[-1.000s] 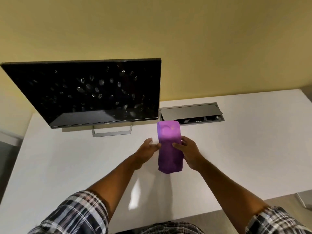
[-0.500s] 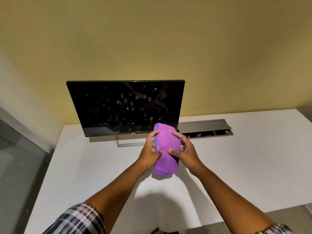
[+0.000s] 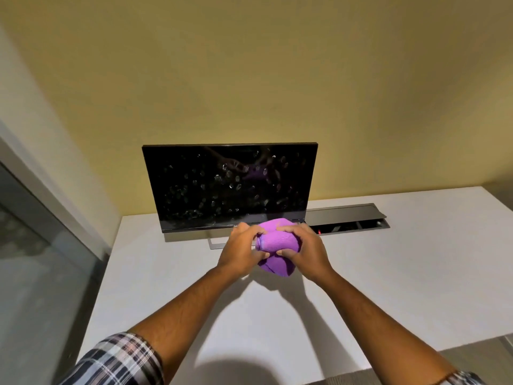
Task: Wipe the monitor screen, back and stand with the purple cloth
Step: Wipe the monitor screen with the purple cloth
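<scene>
1. The purple cloth [image 3: 277, 245], half a second ago a longer fold, is now bunched into a wad between both hands, just in front of the monitor [image 3: 230, 187].
2. Wiping is judged not yet begun; smudges are seen across the screen.
3. The left hand [image 3: 241, 254] and right hand [image 3: 302, 252] are curled in a close grip round the cloth, above the counter [image 3: 402, 273].

One monitor [image 3: 230, 187], one cloth [image 3: 277, 241], two hands [image 3: 241, 252].
</scene>
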Demonstrator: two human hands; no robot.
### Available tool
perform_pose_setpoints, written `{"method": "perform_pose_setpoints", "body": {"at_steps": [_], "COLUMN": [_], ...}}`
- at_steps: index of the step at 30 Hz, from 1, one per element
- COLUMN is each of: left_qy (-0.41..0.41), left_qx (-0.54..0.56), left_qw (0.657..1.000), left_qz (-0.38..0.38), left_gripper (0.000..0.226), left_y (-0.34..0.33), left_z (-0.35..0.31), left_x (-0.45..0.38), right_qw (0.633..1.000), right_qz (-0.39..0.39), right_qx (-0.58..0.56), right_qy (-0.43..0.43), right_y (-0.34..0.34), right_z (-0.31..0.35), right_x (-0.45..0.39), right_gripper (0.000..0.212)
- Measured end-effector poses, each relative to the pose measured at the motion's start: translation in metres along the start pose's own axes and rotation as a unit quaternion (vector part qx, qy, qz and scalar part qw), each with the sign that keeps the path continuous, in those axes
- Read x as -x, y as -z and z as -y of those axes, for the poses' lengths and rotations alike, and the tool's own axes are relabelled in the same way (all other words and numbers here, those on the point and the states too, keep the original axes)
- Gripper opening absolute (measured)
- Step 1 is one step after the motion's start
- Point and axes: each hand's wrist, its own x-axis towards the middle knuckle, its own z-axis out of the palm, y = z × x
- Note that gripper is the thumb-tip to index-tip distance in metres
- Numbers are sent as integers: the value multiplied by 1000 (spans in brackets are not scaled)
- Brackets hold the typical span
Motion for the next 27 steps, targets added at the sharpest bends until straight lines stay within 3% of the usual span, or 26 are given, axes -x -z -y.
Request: {"method": "perform_pose_setpoints", "body": {"at_steps": [4,6,10,13,16,21,27], "left_qy": [-81,-55,15,56,97,133,119], "left_qx": [27,74,159,223,271,317,309], "left_qw": [996,996,987,973,957,935,941], "left_qz": [-19,12,-12,-37,-30,83,65], "left_gripper": [35,32,28,25,32,56,49], "left_y": [9,13,11,7,7,4,-4], "left_z": [2,-4,-18,-31,-44,-46,-64], "left_x": [-3,-6,-14,-21,-25,-31,-40], "right_qw": [999,995,974,956,938,925,905], "right_qz": [-24,0,97,116,102,96,135], "right_qx": [-25,-100,-202,-266,-323,-355,-396], "right_qy": [26,25,-14,-51,-78,-98,-72], "right_y": [9,16,30,35,40,51,72], "right_z": [4,8,12,6,-2,-18,-26], "right_x": [-7,-11,-20,-28,-35,-43,-50], "right_gripper": [46,45,75,95,90,86,60]}}
